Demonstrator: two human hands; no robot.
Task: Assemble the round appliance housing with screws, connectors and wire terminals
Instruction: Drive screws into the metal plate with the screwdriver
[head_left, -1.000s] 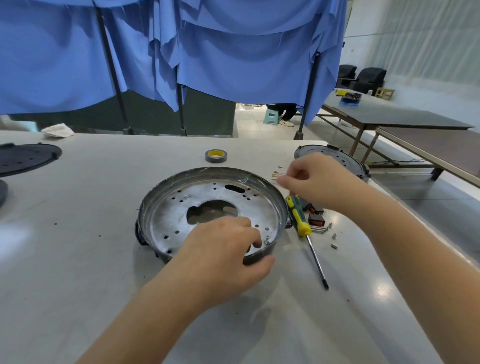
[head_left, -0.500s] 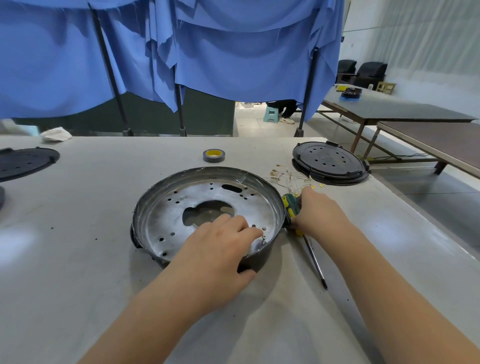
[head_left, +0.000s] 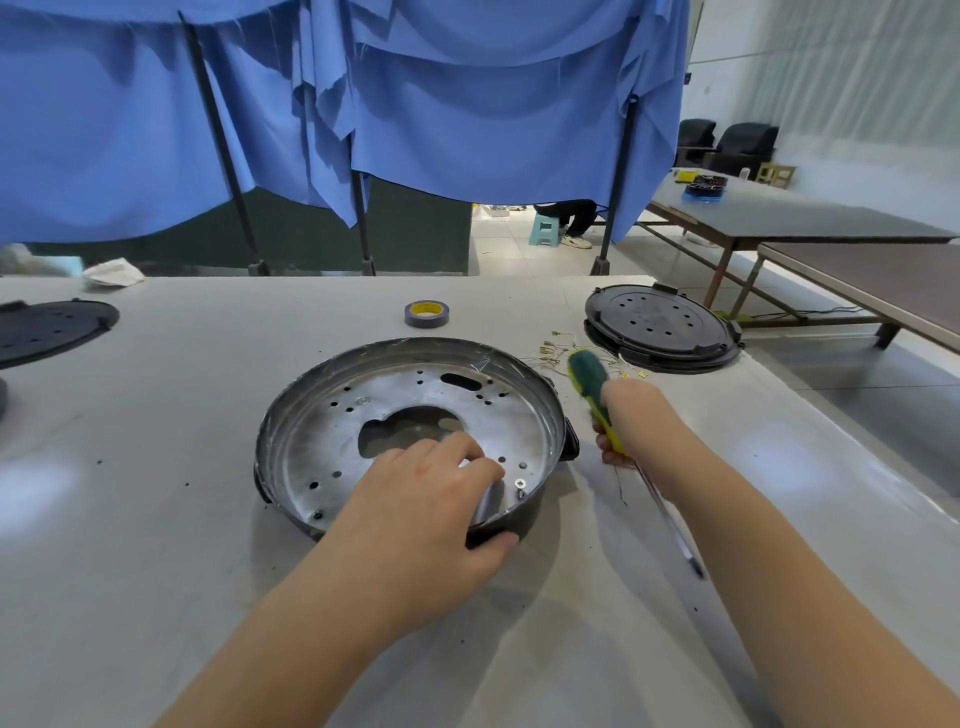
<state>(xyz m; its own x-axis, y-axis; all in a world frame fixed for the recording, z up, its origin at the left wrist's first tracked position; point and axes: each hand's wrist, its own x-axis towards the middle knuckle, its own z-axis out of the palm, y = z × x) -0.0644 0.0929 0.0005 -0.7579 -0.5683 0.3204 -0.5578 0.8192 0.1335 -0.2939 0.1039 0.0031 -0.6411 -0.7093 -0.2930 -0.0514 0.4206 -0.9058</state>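
Metal housing (head_left: 332, 431), round and perforated, is sitting mid-table with its dark rim up; a screw (head_left: 520, 484) is standing in a hole near the front-right edge of the plate. Left hand (head_left: 426, 514) is resting over the near rim, fingers curled inside beside the screw, thumb hooking the outer wall, so it is bracing the housing rather than pinching anything (no fingertip seems to be touching the screw, hard to tell). Right hand (head_left: 623, 421) is now closing around the green-and-yellow screwdriver (head_left: 597, 395) just right of the housing; a second ago it was up at the wire terminals (head_left: 550, 353), half a second ago reaching down to the handle. Grip looks wrapped and firm, and the shaft is angling toward the camera, tip low near the table. Handle has lifted from where it lay.

Reading: part-fetching is done for this fastener and driving is starting. Next likely needs the tip swung over to the screw head while the left keeps the housing from rotating. Tape roll (head_left: 427, 314) and black lid (head_left: 662, 327) are sitting unused behind.
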